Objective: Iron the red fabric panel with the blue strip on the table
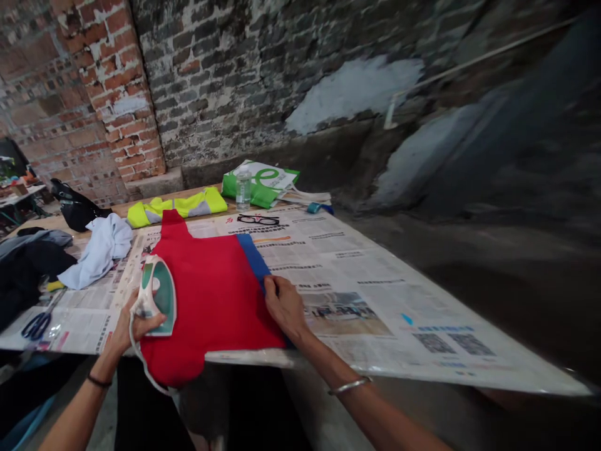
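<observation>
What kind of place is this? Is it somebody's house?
It's probably a simple sewing workshop, not a home. The left hand holds a steam iron on red cloth, scissors lie on the newspaper-covered table, and the walls are rough, bare brick.

Cloth (206, 307) under the right fingers (273, 295): solid red, unpatterned. Strip (252, 261) just past those fingers: plain blue. Iron (158, 295) in the left fingers (153, 322): white, with a green top. Newspaper (357, 294) beside the right fingers: black print on off-white, with small colour pictures. Vest (176, 208) well beyond the fingers: bright yellow, grey bands. Bag (260, 183) nearby: green and white.
</observation>
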The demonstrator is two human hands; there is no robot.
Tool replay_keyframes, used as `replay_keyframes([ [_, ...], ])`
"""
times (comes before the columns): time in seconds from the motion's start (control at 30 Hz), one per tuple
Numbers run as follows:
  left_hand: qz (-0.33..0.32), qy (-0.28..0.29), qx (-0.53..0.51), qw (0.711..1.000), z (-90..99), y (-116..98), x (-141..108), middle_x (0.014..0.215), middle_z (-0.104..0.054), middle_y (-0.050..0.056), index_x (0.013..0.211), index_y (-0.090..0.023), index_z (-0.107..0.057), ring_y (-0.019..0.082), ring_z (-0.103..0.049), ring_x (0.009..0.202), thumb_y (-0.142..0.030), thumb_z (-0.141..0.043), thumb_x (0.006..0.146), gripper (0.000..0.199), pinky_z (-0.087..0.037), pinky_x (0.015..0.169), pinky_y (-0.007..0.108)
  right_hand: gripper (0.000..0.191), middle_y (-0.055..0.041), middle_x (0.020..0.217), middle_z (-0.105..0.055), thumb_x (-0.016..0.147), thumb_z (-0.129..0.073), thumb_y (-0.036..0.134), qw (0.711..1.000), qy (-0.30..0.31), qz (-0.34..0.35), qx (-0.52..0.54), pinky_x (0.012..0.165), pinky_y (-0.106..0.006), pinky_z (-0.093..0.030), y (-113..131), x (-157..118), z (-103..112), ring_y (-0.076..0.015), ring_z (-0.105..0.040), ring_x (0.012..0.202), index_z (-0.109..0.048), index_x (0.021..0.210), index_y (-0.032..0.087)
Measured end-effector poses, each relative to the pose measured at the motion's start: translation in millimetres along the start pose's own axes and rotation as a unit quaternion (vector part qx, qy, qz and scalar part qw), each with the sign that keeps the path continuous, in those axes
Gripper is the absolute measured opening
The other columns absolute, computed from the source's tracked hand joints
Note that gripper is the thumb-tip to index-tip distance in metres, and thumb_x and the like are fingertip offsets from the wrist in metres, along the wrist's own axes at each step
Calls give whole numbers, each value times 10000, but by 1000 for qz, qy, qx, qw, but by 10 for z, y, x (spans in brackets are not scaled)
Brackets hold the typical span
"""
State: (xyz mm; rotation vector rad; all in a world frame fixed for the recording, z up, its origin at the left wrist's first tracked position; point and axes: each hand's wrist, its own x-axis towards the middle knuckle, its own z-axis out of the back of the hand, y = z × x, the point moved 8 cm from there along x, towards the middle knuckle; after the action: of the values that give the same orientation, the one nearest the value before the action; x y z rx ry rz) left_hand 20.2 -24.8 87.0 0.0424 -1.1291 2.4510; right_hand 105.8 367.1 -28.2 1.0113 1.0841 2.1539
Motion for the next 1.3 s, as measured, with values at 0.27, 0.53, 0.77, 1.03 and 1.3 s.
replay_keyframes([
  [0.27,-20,19,-23,999,39,-124,-517,1264,-693,112,1172,-219,-742,346,-647,1187,-516,-855,675,590,-540,1018,467,486,-200,933,-741,896,-351,500,1000,4,6,-16,896,-448,-509,-12,9,-34,-307,-666,888,-702,891,164],
  [0.53,5,7,-44,999,-72,-34,486,1004,-743,72,1111,-174,-738,305,-698,964,-480,-903,554,656,-597,868,446,502,-209,947,-738,899,-359,525,1000,16,5,-11,916,-459,-506,-8,10,-22,-314,-668,912,-701,922,158],
  [0.77,16,-31,-45,998,-274,-74,1001,876,-728,67,1196,-130,-673,284,-708,883,-475,-865,630,690,-594,850,445,499,-201,974,-743,910,-368,510,1000,16,1,-16,919,-450,-503,26,-4,3,-312,-662,928,-712,949,150],
  [1.03,-7,3,-13,1000,-62,-66,-124,1217,-726,83,1205,-206,-708,322,-665,1140,-470,-808,682,594,-577,956,451,462,-188,1008,-742,933,-373,459,999,31,5,-13,954,-449,-488,64,16,-30,-309,-654,975,-722,963,158],
  [1.3,-81,175,-20,981,-224,-390,-328,1253,-716,90,1218,-220,-725,328,-638,1196,-469,-804,694,586,-551,1021,453,404,-188,1005,-725,943,-364,366,999,30,-8,-22,965,-446,-473,180,31,-11,-307,-638,986,-702,982,148],
])
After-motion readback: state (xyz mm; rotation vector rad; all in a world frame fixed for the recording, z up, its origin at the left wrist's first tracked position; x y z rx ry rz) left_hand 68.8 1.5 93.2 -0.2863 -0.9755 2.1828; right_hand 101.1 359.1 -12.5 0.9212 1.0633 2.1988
